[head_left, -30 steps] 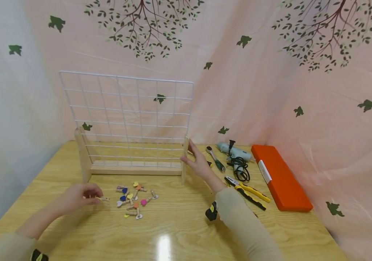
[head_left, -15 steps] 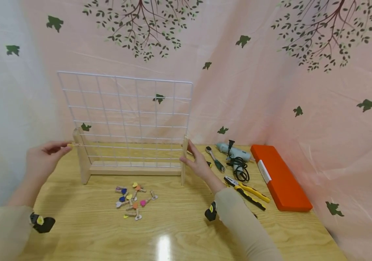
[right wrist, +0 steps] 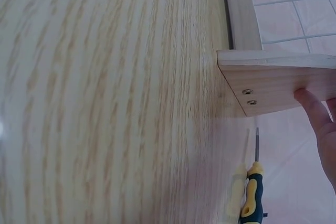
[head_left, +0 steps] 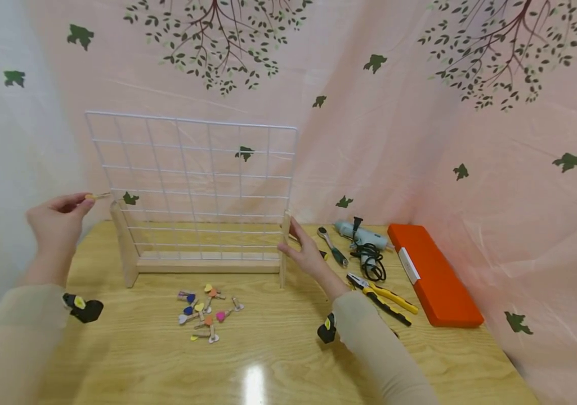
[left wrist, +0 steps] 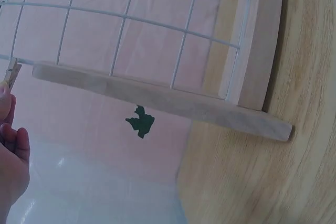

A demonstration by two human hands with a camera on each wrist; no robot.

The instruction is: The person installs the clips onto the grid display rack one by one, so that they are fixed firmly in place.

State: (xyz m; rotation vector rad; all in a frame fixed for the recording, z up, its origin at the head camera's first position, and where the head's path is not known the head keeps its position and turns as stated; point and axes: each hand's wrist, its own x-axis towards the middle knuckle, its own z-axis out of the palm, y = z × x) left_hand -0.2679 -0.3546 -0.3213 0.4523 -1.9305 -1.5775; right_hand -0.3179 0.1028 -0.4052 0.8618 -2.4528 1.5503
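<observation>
A white wire grid rack with a wooden stand (head_left: 207,266) stands upright on the table. My left hand (head_left: 57,222) pinches a small wooden clothespin (head_left: 98,196) with a yellow end. In the left wrist view, the free tip of the clothespin (left wrist: 13,67) is right at the grid's side wire, just above the top of the left wooden upright (left wrist: 157,100). On the rack's other side, my right hand (head_left: 308,253) grips the right wooden upright (right wrist: 278,85), its thumb against the wood. Several clothespins (head_left: 210,320) with coloured hearts lie in front of the rack.
Right of the rack lie a ratchet (head_left: 332,247), a glue gun (head_left: 366,237) with a black cord, yellow-black pliers (head_left: 383,298) and an orange-red case (head_left: 435,275). A screwdriver (right wrist: 253,198) lies beside the right upright. A printed curtain (head_left: 369,140) hangs behind the table.
My left hand has carried the clothespin from beside the pile up to the rack's left edge, rising from the wooden upright to above its top. The right hand has stayed on the rack.
</observation>
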